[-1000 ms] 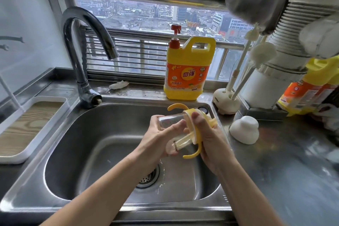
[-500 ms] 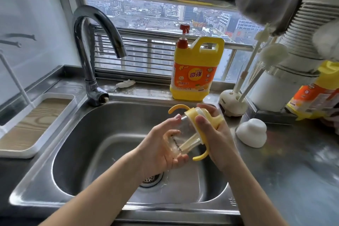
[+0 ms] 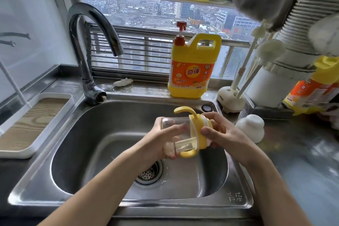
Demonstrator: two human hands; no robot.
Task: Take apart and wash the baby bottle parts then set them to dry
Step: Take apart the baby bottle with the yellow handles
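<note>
Stainless sink (image 3: 77,134) fills most of my view, w/ its strainer (image 3: 149,172) at near centre. The faucet (image 3: 95,29) arches over the far-left corner, and I see no water running. A wood-grain tray (image 3: 27,124) sits on the counter left of the sink. A yellow detergent jug (image 3: 192,68) stands on the far ledge, w/ the bottle-brush stand (image 3: 231,100) to its right. A white dome cap (image 3: 250,130) rests on the counter just right of the basin (prob. the bottle's cover, already off).

The baby bottle (image 3: 174,124) is held on its side over the middle of the basin, base pointing left. The left hand (image 3: 159,143) wraps the clear body, fingers curled round it. The right hand (image 3: 227,135) grips the yellow handled collar (image 3: 197,134), thumb pressed on its near face and fingers round the far side. A straw (image 3: 185,146) shows inside the body.

Step in hand, as I read it, is disassembly, i.e. unscrewing the collar. It looks seated on the body, so I'd say nothing is washed yet. The next move calls for a counter-twist btw the two hands and a firm hold on the slick body. Then the collar and straw should lift out straight so the straw doesn't snag.
</note>
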